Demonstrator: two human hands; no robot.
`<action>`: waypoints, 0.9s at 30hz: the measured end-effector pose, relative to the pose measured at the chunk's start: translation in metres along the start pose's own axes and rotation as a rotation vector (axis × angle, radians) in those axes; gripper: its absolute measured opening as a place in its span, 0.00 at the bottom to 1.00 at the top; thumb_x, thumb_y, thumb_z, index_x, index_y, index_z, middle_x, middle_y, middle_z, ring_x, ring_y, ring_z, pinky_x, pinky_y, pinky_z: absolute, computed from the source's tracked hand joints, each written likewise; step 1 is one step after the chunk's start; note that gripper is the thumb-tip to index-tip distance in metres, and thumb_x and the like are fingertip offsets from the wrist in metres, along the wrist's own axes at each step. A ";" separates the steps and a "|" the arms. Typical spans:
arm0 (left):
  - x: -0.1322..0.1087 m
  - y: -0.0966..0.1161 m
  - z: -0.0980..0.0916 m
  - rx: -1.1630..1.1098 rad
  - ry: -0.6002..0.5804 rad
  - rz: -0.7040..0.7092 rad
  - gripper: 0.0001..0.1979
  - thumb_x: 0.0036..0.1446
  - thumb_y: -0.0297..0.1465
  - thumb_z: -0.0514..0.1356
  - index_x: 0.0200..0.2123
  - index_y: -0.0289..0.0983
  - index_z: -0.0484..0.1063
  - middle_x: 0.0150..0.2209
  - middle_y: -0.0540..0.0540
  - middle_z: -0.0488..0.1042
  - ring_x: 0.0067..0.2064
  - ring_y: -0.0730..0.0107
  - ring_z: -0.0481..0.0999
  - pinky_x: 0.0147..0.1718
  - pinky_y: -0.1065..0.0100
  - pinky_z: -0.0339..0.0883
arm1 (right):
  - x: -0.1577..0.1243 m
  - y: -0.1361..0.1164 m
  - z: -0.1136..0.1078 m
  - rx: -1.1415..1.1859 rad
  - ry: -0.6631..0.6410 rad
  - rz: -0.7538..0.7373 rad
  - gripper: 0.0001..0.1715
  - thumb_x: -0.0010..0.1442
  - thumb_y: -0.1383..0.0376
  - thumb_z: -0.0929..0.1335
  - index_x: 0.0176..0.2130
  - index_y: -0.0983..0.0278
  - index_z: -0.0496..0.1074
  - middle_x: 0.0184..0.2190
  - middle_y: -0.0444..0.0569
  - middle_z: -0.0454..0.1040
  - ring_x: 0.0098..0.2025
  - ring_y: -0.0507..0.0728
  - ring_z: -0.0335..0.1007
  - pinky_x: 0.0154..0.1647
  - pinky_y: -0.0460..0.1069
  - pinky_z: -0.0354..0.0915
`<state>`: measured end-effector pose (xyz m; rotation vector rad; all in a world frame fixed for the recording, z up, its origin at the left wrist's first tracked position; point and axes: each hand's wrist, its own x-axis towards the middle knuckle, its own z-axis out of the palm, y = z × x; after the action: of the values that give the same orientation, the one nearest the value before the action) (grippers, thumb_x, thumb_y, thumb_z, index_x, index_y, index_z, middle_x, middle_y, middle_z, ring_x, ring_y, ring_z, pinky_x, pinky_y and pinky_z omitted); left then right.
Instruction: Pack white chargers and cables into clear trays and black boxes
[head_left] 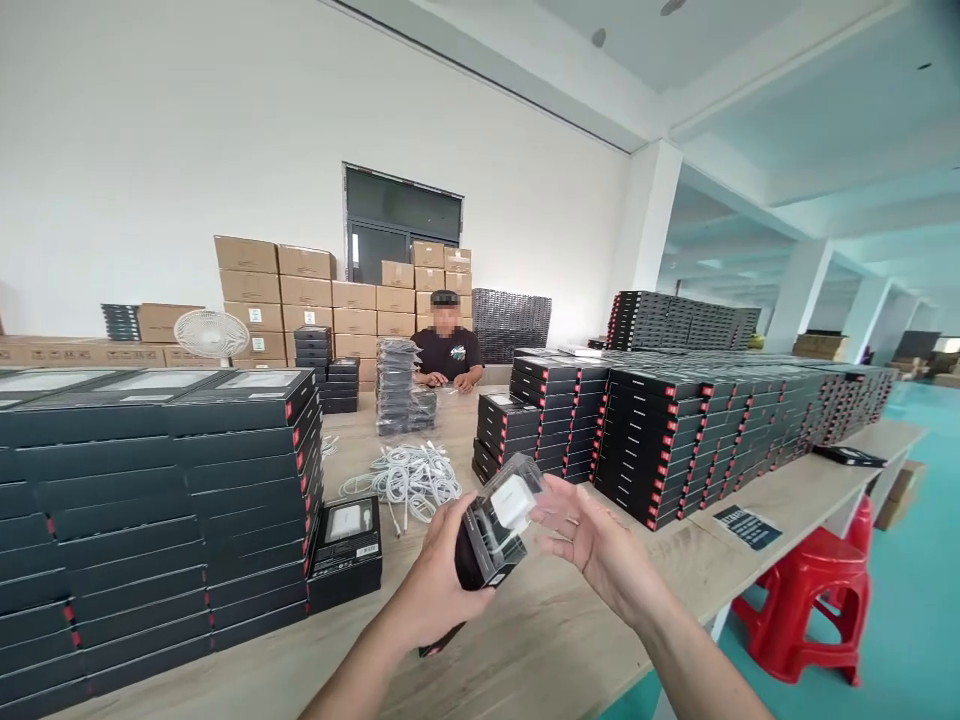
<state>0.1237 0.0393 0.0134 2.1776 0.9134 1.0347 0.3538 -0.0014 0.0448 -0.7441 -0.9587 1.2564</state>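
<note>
My left hand (442, 570) is closed round a black tray with a clear plastic cover that holds a white charger (511, 502), raised above the wooden table (540, 640). My right hand (592, 540) is beside it on the right, fingers spread and touching the clear cover's edge. A black box (346, 550) with a white charger pictured on its lid lies on the table left of my hands. A heap of white cables (405, 480) lies behind it.
Tall stacks of black boxes stand at left (150, 510) and right (675, 440). A person in a black shirt (448, 355) sits at the table's far end. Cardboard cartons (300, 300) and a fan (211, 335) line the wall. Red stools (810, 600) stand at right.
</note>
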 end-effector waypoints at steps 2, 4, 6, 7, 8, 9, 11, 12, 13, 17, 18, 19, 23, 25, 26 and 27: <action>-0.002 -0.007 0.002 -0.022 0.066 0.016 0.49 0.45 0.22 0.63 0.68 0.46 0.46 0.66 0.38 0.53 0.68 0.48 0.54 0.66 0.46 0.46 | 0.010 0.009 -0.005 -0.056 -0.003 0.033 0.27 0.52 0.52 0.77 0.50 0.57 0.76 0.41 0.48 0.78 0.41 0.57 0.76 0.37 0.49 0.74; -0.006 -0.013 0.002 -0.024 0.108 0.042 0.49 0.45 0.22 0.63 0.68 0.46 0.46 0.66 0.38 0.53 0.68 0.48 0.53 0.67 0.46 0.46 | 0.019 0.019 -0.006 -0.182 -0.089 0.087 0.24 0.50 0.57 0.79 0.46 0.58 0.77 0.37 0.46 0.77 0.37 0.54 0.75 0.31 0.46 0.72; -0.010 -0.016 0.000 -0.015 0.123 0.078 0.49 0.44 0.22 0.64 0.68 0.47 0.47 0.65 0.39 0.55 0.67 0.48 0.54 0.66 0.47 0.48 | 0.028 0.025 -0.002 -0.289 -0.239 0.163 0.22 0.49 0.59 0.79 0.44 0.60 0.77 0.38 0.47 0.77 0.37 0.54 0.74 0.29 0.45 0.72; -0.012 -0.017 -0.001 -0.011 0.129 0.095 0.50 0.44 0.23 0.64 0.68 0.47 0.47 0.64 0.39 0.55 0.67 0.48 0.55 0.66 0.48 0.50 | 0.032 0.026 0.003 -0.326 -0.303 0.204 0.23 0.49 0.60 0.79 0.45 0.61 0.77 0.40 0.48 0.77 0.37 0.55 0.73 0.28 0.45 0.73; -0.013 -0.018 -0.003 -0.009 0.137 0.106 0.50 0.43 0.23 0.64 0.68 0.47 0.47 0.64 0.39 0.56 0.66 0.48 0.56 0.65 0.48 0.51 | 0.036 0.025 0.008 -0.358 -0.353 0.242 0.25 0.47 0.61 0.79 0.45 0.61 0.77 0.41 0.49 0.77 0.38 0.55 0.74 0.28 0.46 0.73; -0.015 -0.018 -0.004 -0.008 0.151 0.109 0.50 0.43 0.23 0.65 0.68 0.47 0.47 0.64 0.39 0.56 0.66 0.48 0.57 0.64 0.48 0.53 | 0.040 0.023 0.014 -0.392 -0.393 0.271 0.27 0.46 0.63 0.79 0.46 0.61 0.77 0.43 0.50 0.77 0.38 0.56 0.74 0.29 0.46 0.74; -0.017 -0.019 -0.005 -0.009 0.203 0.091 0.50 0.43 0.23 0.65 0.68 0.48 0.48 0.63 0.39 0.57 0.65 0.47 0.58 0.64 0.48 0.54 | 0.049 0.016 0.027 -0.470 -0.461 0.286 0.29 0.44 0.64 0.79 0.47 0.61 0.77 0.42 0.50 0.78 0.40 0.58 0.75 0.30 0.48 0.75; -0.018 -0.020 -0.004 -0.017 0.243 0.070 0.50 0.43 0.23 0.65 0.68 0.48 0.48 0.63 0.39 0.57 0.65 0.47 0.58 0.64 0.47 0.53 | 0.053 0.012 0.034 -0.504 -0.476 0.267 0.28 0.45 0.65 0.78 0.47 0.61 0.77 0.42 0.49 0.78 0.40 0.59 0.75 0.31 0.49 0.75; -0.018 -0.021 -0.003 -0.033 0.292 0.041 0.51 0.43 0.24 0.66 0.68 0.48 0.48 0.63 0.39 0.56 0.66 0.46 0.57 0.64 0.46 0.52 | 0.058 0.009 0.040 -0.532 -0.471 0.236 0.26 0.46 0.64 0.77 0.47 0.61 0.76 0.41 0.49 0.79 0.40 0.59 0.75 0.32 0.50 0.75; -0.017 -0.028 0.005 -0.179 0.455 -0.104 0.59 0.41 0.28 0.71 0.70 0.47 0.40 0.67 0.38 0.51 0.68 0.43 0.54 0.65 0.43 0.50 | 0.072 0.010 0.056 -0.585 -0.349 0.065 0.17 0.54 0.58 0.73 0.44 0.60 0.75 0.35 0.45 0.78 0.33 0.55 0.74 0.31 0.50 0.74; -0.017 -0.031 0.006 -0.215 0.470 -0.126 0.60 0.41 0.29 0.72 0.70 0.47 0.38 0.67 0.37 0.50 0.69 0.43 0.53 0.65 0.43 0.50 | 0.074 0.014 0.057 -0.609 -0.327 0.011 0.16 0.55 0.57 0.73 0.43 0.60 0.75 0.33 0.44 0.77 0.31 0.54 0.72 0.31 0.49 0.74; -0.016 -0.034 0.006 -0.242 0.471 -0.136 0.60 0.42 0.31 0.72 0.70 0.46 0.38 0.67 0.36 0.51 0.68 0.42 0.53 0.64 0.43 0.51 | 0.076 0.019 0.057 -0.641 -0.306 -0.050 0.16 0.56 0.55 0.73 0.41 0.60 0.75 0.30 0.44 0.76 0.29 0.53 0.71 0.30 0.49 0.73; -0.015 -0.046 -0.001 -0.275 0.448 -0.101 0.47 0.56 0.34 0.63 0.70 0.44 0.38 0.63 0.35 0.57 0.65 0.48 0.61 0.62 0.46 0.56 | 0.076 0.036 0.053 -0.739 -0.238 -0.229 0.18 0.57 0.49 0.71 0.36 0.61 0.77 0.29 0.45 0.75 0.29 0.54 0.69 0.31 0.50 0.72; -0.014 -0.052 -0.006 -0.272 0.445 -0.071 0.40 0.60 0.32 0.59 0.69 0.44 0.42 0.63 0.37 0.59 0.63 0.52 0.64 0.61 0.48 0.59 | 0.073 0.042 0.050 -0.722 -0.204 -0.242 0.20 0.58 0.47 0.71 0.37 0.60 0.77 0.33 0.48 0.76 0.32 0.56 0.71 0.33 0.52 0.73; -0.014 -0.054 -0.008 -0.269 0.448 -0.056 0.37 0.60 0.31 0.58 0.68 0.45 0.45 0.62 0.37 0.59 0.62 0.53 0.65 0.60 0.49 0.60 | 0.071 0.045 0.049 -0.694 -0.176 -0.251 0.21 0.57 0.47 0.71 0.40 0.60 0.77 0.37 0.49 0.77 0.34 0.57 0.73 0.34 0.53 0.74; -0.013 -0.056 -0.010 -0.262 0.452 -0.041 0.34 0.60 0.30 0.58 0.66 0.45 0.48 0.62 0.38 0.60 0.61 0.55 0.66 0.59 0.51 0.62 | 0.068 0.049 0.048 -0.659 -0.140 -0.269 0.21 0.57 0.47 0.71 0.42 0.59 0.77 0.41 0.51 0.77 0.37 0.59 0.74 0.37 0.54 0.75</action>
<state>0.0904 0.0654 -0.0267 1.7329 0.9465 1.5674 0.2919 0.0725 0.0349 -0.9964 -1.5648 0.7554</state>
